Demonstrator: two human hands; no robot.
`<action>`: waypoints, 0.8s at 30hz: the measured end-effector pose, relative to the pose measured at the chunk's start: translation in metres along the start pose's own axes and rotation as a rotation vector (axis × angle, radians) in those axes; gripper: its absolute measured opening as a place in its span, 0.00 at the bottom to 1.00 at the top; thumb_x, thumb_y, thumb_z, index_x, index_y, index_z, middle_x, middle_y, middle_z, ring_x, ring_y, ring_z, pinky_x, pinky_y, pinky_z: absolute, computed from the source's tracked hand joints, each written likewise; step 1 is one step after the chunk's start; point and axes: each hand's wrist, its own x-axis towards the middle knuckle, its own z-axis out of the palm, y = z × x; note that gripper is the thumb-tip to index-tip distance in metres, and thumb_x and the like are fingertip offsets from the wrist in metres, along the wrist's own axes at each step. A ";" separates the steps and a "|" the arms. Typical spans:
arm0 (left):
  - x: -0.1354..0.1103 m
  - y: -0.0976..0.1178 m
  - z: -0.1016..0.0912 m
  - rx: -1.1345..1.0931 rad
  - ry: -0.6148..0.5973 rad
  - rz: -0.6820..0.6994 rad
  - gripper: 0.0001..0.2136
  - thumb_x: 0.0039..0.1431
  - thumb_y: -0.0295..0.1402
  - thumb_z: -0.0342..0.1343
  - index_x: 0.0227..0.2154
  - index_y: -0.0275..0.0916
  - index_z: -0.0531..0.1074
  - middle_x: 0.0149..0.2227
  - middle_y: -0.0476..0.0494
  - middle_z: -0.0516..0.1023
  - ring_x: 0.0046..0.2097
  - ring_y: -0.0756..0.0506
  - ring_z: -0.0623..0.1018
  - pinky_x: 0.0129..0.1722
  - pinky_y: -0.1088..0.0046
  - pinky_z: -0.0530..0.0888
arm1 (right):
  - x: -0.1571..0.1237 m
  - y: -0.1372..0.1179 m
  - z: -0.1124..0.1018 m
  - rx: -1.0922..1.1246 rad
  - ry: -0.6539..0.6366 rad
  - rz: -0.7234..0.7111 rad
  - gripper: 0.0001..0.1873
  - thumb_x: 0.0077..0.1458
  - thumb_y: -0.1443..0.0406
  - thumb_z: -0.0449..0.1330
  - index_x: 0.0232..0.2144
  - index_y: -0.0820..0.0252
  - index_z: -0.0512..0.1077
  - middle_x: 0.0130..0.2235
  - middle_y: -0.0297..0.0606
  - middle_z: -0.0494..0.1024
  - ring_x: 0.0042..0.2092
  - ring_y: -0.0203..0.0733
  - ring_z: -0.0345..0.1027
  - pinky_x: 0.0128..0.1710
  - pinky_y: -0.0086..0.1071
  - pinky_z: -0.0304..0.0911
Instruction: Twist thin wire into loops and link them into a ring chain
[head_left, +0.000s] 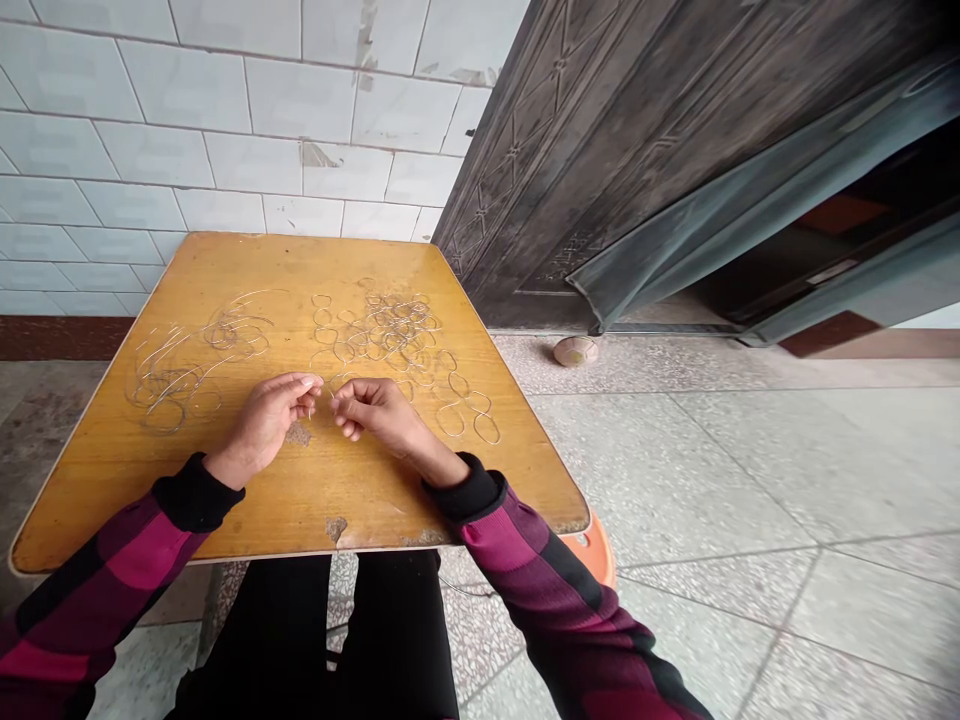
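Note:
My left hand and my right hand meet at the middle of a small yellow wooden table. Both are closed in a pinch, fingertips almost touching, on a thin piece of wire between them. A tangle of loose wire pieces lies on the left of the table, just beyond my left hand. A pile of bent wire loops spreads over the middle and right, beyond my right hand, with figure-eight shapes trailing towards the right edge.
A white tiled wall stands behind the table. A dark metal door is on the right. A small round object lies on the stone floor by the door. An orange stool edge shows under the table's right corner.

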 end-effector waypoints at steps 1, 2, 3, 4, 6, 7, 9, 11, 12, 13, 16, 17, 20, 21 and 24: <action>0.000 0.000 0.000 0.008 -0.003 0.002 0.08 0.47 0.34 0.62 0.28 0.34 0.77 0.30 0.45 0.75 0.31 0.51 0.71 0.33 0.74 0.67 | 0.000 0.001 -0.001 -0.021 0.008 -0.011 0.07 0.47 0.63 0.62 0.27 0.62 0.70 0.22 0.29 0.73 0.21 0.28 0.66 0.20 0.23 0.63; 0.000 0.000 0.000 0.018 -0.004 0.004 0.08 0.46 0.34 0.62 0.28 0.34 0.77 0.30 0.45 0.75 0.30 0.51 0.70 0.33 0.74 0.67 | 0.001 0.002 -0.002 -0.052 0.023 -0.028 0.07 0.47 0.63 0.61 0.27 0.62 0.70 0.22 0.30 0.73 0.21 0.28 0.66 0.20 0.23 0.63; 0.000 0.000 0.000 0.032 -0.002 0.002 0.09 0.46 0.34 0.62 0.28 0.34 0.77 0.30 0.45 0.75 0.30 0.51 0.70 0.33 0.73 0.67 | 0.002 0.003 -0.003 -0.091 0.040 -0.046 0.07 0.48 0.63 0.61 0.26 0.62 0.70 0.21 0.30 0.73 0.21 0.29 0.66 0.20 0.23 0.63; 0.001 0.001 -0.001 0.050 0.003 -0.004 0.09 0.45 0.34 0.63 0.28 0.34 0.77 0.30 0.45 0.75 0.30 0.51 0.71 0.33 0.73 0.67 | 0.003 0.004 -0.004 -0.133 0.056 -0.062 0.07 0.48 0.62 0.60 0.26 0.62 0.70 0.21 0.30 0.73 0.21 0.29 0.66 0.21 0.24 0.63; 0.001 0.001 -0.001 0.099 0.028 -0.017 0.10 0.43 0.35 0.64 0.29 0.34 0.77 0.31 0.45 0.76 0.29 0.51 0.71 0.33 0.73 0.67 | 0.005 0.003 -0.009 -0.213 0.086 -0.078 0.08 0.49 0.62 0.60 0.26 0.62 0.69 0.20 0.31 0.73 0.21 0.30 0.66 0.21 0.24 0.63; 0.002 0.001 -0.002 0.129 0.043 -0.016 0.11 0.42 0.35 0.64 0.29 0.34 0.77 0.30 0.45 0.76 0.29 0.51 0.71 0.33 0.73 0.67 | 0.005 0.002 -0.013 -0.244 0.101 -0.080 0.08 0.50 0.62 0.59 0.26 0.62 0.69 0.20 0.31 0.73 0.21 0.30 0.66 0.21 0.24 0.62; 0.002 0.002 -0.003 0.191 0.069 0.007 0.12 0.41 0.35 0.64 0.30 0.35 0.77 0.30 0.45 0.76 0.29 0.51 0.70 0.33 0.73 0.67 | 0.002 -0.002 -0.023 -0.282 0.127 -0.077 0.08 0.50 0.62 0.59 0.25 0.62 0.69 0.20 0.31 0.73 0.20 0.30 0.66 0.21 0.24 0.62; 0.003 0.002 -0.005 0.242 0.074 0.038 0.12 0.41 0.35 0.64 0.31 0.35 0.77 0.29 0.46 0.76 0.29 0.51 0.70 0.33 0.73 0.67 | -0.008 -0.006 -0.035 -0.306 0.144 -0.065 0.08 0.50 0.62 0.58 0.24 0.62 0.68 0.19 0.31 0.72 0.20 0.30 0.65 0.21 0.24 0.62; 0.003 0.002 -0.006 0.262 0.070 0.048 0.12 0.42 0.35 0.64 0.31 0.35 0.77 0.29 0.47 0.75 0.29 0.51 0.70 0.33 0.73 0.67 | -0.016 -0.007 -0.041 -0.321 0.152 -0.048 0.08 0.50 0.63 0.58 0.24 0.62 0.69 0.19 0.31 0.73 0.20 0.30 0.66 0.22 0.25 0.63; 0.004 0.001 -0.007 0.278 0.064 0.052 0.12 0.42 0.35 0.64 0.31 0.36 0.77 0.28 0.47 0.75 0.29 0.51 0.70 0.33 0.73 0.67 | -0.026 -0.007 -0.047 -0.354 0.160 -0.026 0.07 0.49 0.63 0.58 0.24 0.62 0.69 0.19 0.31 0.73 0.20 0.31 0.66 0.22 0.25 0.63; 0.004 0.000 -0.008 0.321 0.035 0.050 0.11 0.43 0.36 0.64 0.31 0.36 0.78 0.28 0.48 0.74 0.29 0.51 0.70 0.33 0.73 0.67 | -0.059 0.000 -0.058 -0.418 0.149 0.096 0.09 0.50 0.64 0.57 0.21 0.61 0.68 0.19 0.33 0.73 0.21 0.33 0.67 0.22 0.27 0.63; 0.004 0.000 -0.008 0.335 0.026 0.050 0.11 0.43 0.36 0.64 0.31 0.36 0.78 0.28 0.48 0.74 0.29 0.51 0.70 0.33 0.73 0.67 | -0.070 0.004 -0.059 -0.436 0.146 0.134 0.09 0.51 0.63 0.57 0.21 0.61 0.68 0.19 0.33 0.73 0.21 0.33 0.67 0.22 0.27 0.63; 0.004 -0.002 -0.009 0.372 0.013 0.054 0.11 0.43 0.35 0.64 0.31 0.37 0.78 0.28 0.48 0.75 0.29 0.51 0.70 0.34 0.73 0.66 | -0.096 0.014 -0.060 -0.536 0.136 0.193 0.10 0.52 0.64 0.56 0.21 0.61 0.68 0.20 0.32 0.73 0.20 0.32 0.66 0.22 0.26 0.60; 0.005 -0.003 -0.009 0.381 0.010 0.056 0.11 0.43 0.35 0.64 0.31 0.37 0.78 0.27 0.48 0.75 0.29 0.50 0.70 0.34 0.73 0.66 | -0.101 0.016 -0.060 -0.586 0.146 0.193 0.10 0.53 0.65 0.56 0.21 0.61 0.68 0.19 0.32 0.73 0.20 0.31 0.65 0.22 0.25 0.58; 0.006 -0.006 -0.011 0.402 -0.006 0.057 0.10 0.44 0.35 0.64 0.31 0.37 0.78 0.27 0.48 0.74 0.29 0.50 0.70 0.33 0.73 0.66 | -0.109 0.016 -0.059 -0.742 0.172 0.162 0.10 0.52 0.67 0.57 0.19 0.61 0.68 0.17 0.30 0.71 0.19 0.29 0.62 0.22 0.25 0.54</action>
